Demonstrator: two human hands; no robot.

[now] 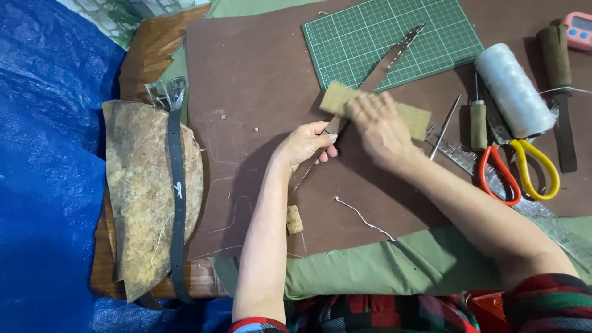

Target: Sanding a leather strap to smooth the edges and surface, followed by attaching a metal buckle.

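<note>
On the brown sheet (259, 80) that covers the worktop, we see our left hand (303, 145) closed in a grip on the near end of a long, narrow grey strip (377, 73). That strip runs up and away to the right, its punched far end lying on the green cutting mat (370, 31). Our right hand (379, 126) presses down on a tan, rough-looking rectangular block (419, 118) laid across the strip; the hand is blurred, so we cannot tell whether its fingers curl round the block or lie flat on it.

Just to the right of the block lie a thin metal awl (445, 126) and a small tool with an olive handle (478, 123). Beside these sits a large white spool of thread (513, 89), touching a pair of scissors with one red and one yellow handle (518, 169), which rest over a clear ruler (555, 222). A dark-handled tool (560, 92) lies at the far right, and a pink timer (578, 29) sits in the top corner.

A loose white thread (364, 219) and a small tan scrap (295, 219) lie near our forearms. At the left, a mottled brown piece of hide (139, 185) lies with a dark belt (177, 185) draped over it, next to blue plastic sheeting (43, 172).
</note>
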